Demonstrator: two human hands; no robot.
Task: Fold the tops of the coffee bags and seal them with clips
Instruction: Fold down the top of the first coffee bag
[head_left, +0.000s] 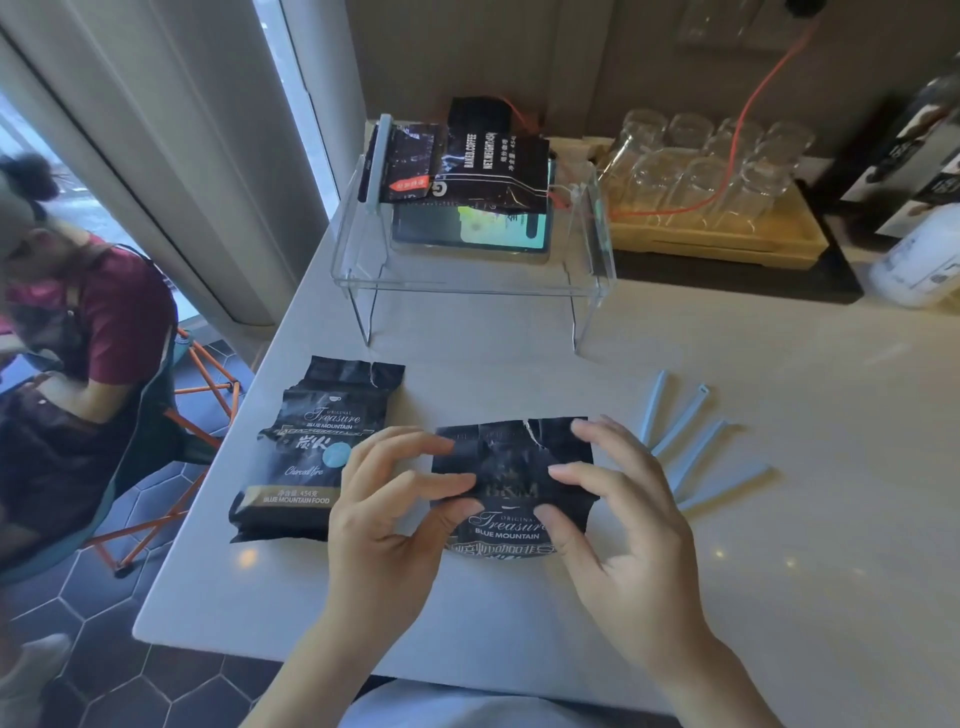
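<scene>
At the near edge of the white table (779, 597), both hands work 1 black coffee bag (514, 483) lying flat, label up. Left hand (387, 525): thumb and forefinger pinched on the bag's left side at the fold line, other fingers spread over the flap. Right hand (618, 519): thumb and forefinger pinched on the right side of the same fold, remaining fingers raised and fanned. The bag's torn top flap is bent toward the person.

Just left of it, touching the left hand's knuckles, lies a 2nd coffee bag (311, 457), label up, top crumpled and unclipped.

Right of the held bag, 5 pale blue clips (696, 447) lie fanned on the table, apart from the hand.

Farther back, a clear acrylic stand (467, 280) carries a 3rd bag (467, 166) with a blue clip (378, 161) along its left end, resting over a phone (478, 228).

Beyond, right: a tray of upturned glasses (717, 171).
</scene>
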